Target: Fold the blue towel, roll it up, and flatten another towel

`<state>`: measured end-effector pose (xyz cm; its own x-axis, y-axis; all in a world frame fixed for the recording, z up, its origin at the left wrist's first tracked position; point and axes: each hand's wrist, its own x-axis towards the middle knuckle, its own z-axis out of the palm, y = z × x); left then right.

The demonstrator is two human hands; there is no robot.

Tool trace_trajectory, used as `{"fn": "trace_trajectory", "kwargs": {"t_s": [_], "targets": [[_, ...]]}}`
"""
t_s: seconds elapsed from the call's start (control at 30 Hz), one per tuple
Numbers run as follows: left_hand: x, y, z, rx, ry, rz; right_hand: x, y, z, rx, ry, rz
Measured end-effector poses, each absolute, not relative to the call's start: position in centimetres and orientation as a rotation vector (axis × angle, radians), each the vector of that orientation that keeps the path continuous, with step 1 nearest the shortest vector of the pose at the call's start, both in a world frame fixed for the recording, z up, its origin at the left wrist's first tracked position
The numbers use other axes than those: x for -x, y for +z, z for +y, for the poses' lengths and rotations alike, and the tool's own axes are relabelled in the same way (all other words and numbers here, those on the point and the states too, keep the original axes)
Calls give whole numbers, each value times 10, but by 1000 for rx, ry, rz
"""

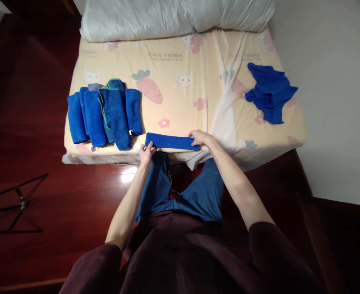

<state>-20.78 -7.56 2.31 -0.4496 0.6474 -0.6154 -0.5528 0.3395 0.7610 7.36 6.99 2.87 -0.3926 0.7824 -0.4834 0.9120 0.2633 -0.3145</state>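
Observation:
A blue towel [172, 141], folded into a long narrow strip, lies along the front edge of the bed. My left hand [147, 152] pinches its left end, thumb on top and fingers underneath. At the opposite end, my right hand [198, 138] grips the strip between thumb and fingers. Left of it, several folded blue towels [94, 116] rest side by side, partly overlapping. One darker towel [116, 118] with green edging lies on top of them. A crumpled blue towel [270, 93] is spread loosely at the bed's right side.
The bed's yellow sheet [180, 110] has carrot and rabbit prints and a wrinkled fold right of the middle. A pale quilt [176, 18] is bundled at the back. Black stand legs [22, 203] are on the dark red floor at left. A white wall [329, 94] borders the right.

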Motion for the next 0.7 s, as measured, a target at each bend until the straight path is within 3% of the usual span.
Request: {"fn": "trace_trajectory", "kwargs": {"t_s": [0.2, 0.4, 0.57, 0.7], "targets": [[220, 53, -54, -489, 1558, 1505, -64, 32, 64, -1548, -1062, 2269], [263, 108, -14, -1155, 1601, 1496, -20, 44, 59, -1596, -1084, 2582], [299, 148, 23, -1376, 1601, 1457, 42, 48, 57, -1674, -1262, 2793], [326, 154, 45, -1483, 1558, 1503, 90, 35, 56, -1735, -1159, 2825]]}}
